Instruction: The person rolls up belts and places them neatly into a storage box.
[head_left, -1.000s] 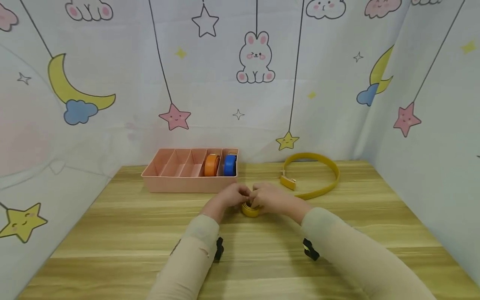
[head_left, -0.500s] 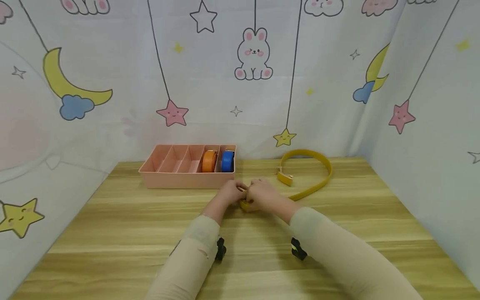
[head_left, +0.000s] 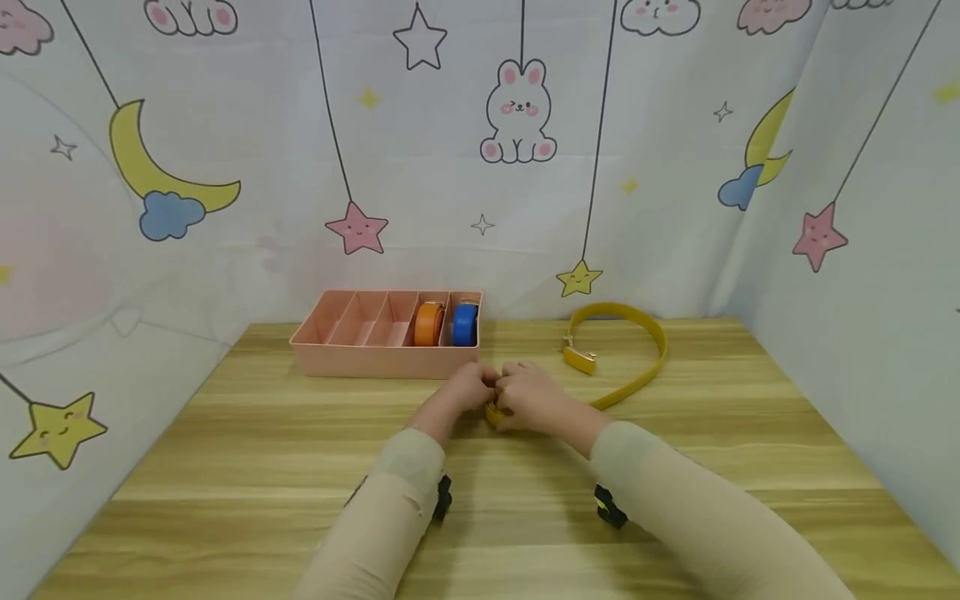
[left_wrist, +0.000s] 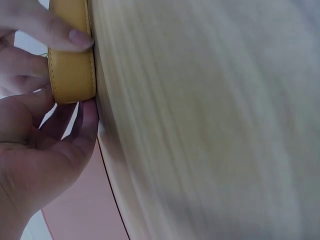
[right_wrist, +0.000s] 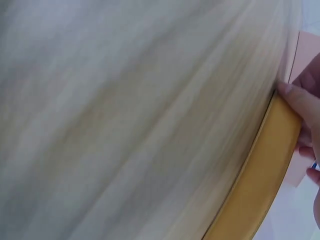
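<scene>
A yellow leather belt [head_left: 630, 389] lies on the table, partly wound into a small coil [left_wrist: 72, 75]. My left hand [head_left: 467, 390] holds the coil from the left, fingertips against its outer side. From the other side my right hand [head_left: 534, 400] grips the coil, its thumb [right_wrist: 300, 102] on the strap where it meets the roll. The unrolled strap curves right and back in a wide loop, ending at a gold-coloured buckle [head_left: 570, 340]. My hands hide most of the coil in the head view.
Behind my left hand stands a pink divided box [head_left: 382, 362]. A rolled orange belt [head_left: 428, 325] and a rolled blue belt [head_left: 465, 325] sit in its two right compartments. A patterned curtain [head_left: 420, 183] hangs behind the wooden table [head_left: 285, 467].
The loose loop of the belt has become smaller. My right hand now covers more of the coil than a second ago. The head view has shifted slightly.
</scene>
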